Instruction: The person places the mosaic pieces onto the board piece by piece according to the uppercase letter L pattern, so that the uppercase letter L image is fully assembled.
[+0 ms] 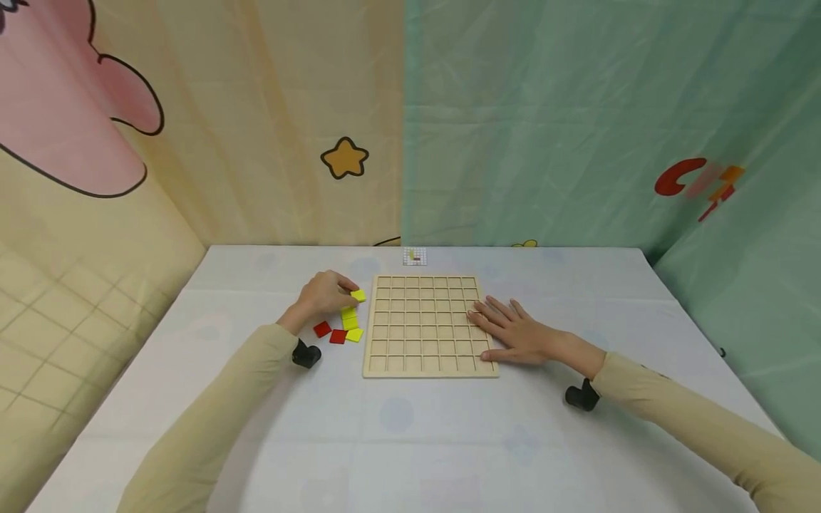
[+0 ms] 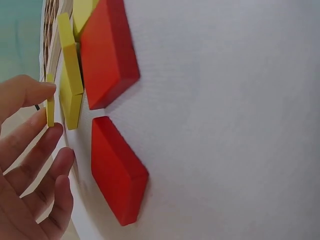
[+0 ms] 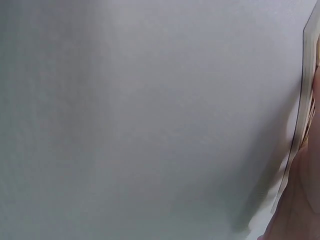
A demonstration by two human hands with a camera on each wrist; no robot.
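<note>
With left hand [image 1: 324, 292], pinching yellow square tile [image 1: 358, 295] between thumb and index finger, with remaining fingers loosely bent. Reaching in with left forearm [image 1: 218, 406] from seven o'clock, fingertips turned toward three. Holding tile just beside wooden grid board [image 1: 430, 333], at ten o'clock from its centre. In left wrist view, seen edge-on, with thin edge running twelve to six; cannot tell whether raised or touching table [image 1: 398, 456].

With right hand [image 1: 516, 336], flat and ungripped, resting over board's edge at three o'clock, with fingers fanned toward ten and thumb toward nine. Reaching in with right forearm [image 1: 693, 420] from four o'clock. Board lying flat, with side edges running roughly twelve to six.

From held tile: yellow tiles [image 1: 349, 323] at six to seven, red tiles [image 1: 338, 336] near seven. Beyond board at twelve: small patterned card [image 1: 414, 256].
</note>
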